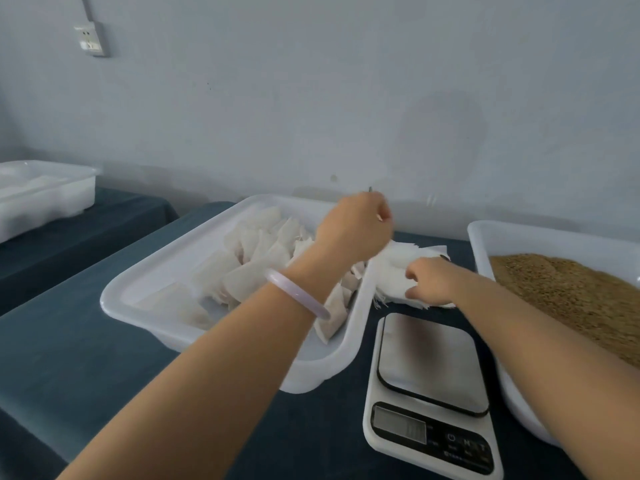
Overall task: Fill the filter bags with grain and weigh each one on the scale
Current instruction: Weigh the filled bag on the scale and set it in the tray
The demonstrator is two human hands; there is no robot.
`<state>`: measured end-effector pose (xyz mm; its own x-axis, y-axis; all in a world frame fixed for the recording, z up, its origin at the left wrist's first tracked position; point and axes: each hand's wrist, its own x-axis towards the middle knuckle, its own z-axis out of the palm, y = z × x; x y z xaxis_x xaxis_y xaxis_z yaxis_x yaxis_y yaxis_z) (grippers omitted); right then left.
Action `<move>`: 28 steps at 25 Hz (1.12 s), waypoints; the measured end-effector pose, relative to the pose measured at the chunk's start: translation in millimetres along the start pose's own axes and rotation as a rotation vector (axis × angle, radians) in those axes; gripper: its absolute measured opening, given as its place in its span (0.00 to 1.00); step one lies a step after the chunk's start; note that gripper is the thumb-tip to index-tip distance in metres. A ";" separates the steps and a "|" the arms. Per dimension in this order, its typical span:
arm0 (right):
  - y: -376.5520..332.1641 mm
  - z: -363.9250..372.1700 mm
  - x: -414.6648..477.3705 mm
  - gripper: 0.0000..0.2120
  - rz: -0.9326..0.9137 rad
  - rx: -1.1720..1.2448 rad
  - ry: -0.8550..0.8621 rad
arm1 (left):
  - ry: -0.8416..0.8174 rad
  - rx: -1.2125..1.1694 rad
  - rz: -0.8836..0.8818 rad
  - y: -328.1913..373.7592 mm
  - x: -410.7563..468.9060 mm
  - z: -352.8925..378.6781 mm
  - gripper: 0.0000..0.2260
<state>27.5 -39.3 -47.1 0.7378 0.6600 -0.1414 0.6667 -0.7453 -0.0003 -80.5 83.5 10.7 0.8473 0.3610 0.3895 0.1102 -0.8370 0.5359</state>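
Observation:
A stack of empty white filter bags (398,271) lies on the dark cloth behind the scale (429,365), whose steel platter is bare. My right hand (429,282) grips the stack's near edge with curled fingers. My left hand (353,223) is raised over the far right corner of the white tray (145,292), fingers curled. It seems to pinch a filter bag pulled up from the stack, though blur hides the grip. A thin dark tip (370,189) shows just above it. Filled filter bags (256,258) are piled in that tray. Brown grain (568,289) fills the right tray (485,237).
A second white tray (41,195) stands on another dark-clothed table at the far left. The grey wall rises right behind the trays, with a socket (90,38) high on the left. The scale's display (400,426) faces me at the front edge.

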 end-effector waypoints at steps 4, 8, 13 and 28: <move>-12.3 8.2 5.1 0.18 0.071 -0.175 -0.063 | -0.264 -0.100 0.102 17.5 -9.5 32.9 0.04; -10.6 26.0 15.9 0.17 0.051 -0.234 -0.056 | -0.283 -0.193 0.051 -1.9 -13.0 45.5 0.04; -9.2 21.7 14.3 0.12 0.010 -0.144 -0.008 | -0.233 -0.316 0.031 -4.4 -18.7 51.6 0.07; 69.0 -25.0 -75.4 0.05 -0.047 1.602 0.213 | -0.619 -1.077 -0.225 23.9 -2.5 39.6 0.09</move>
<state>20.5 -138.1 -11.7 0.8127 0.5823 0.0216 -0.0004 0.0376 -0.9993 -59.4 46.3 -7.1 0.9978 -0.0443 -0.0485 0.0520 0.0817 0.9953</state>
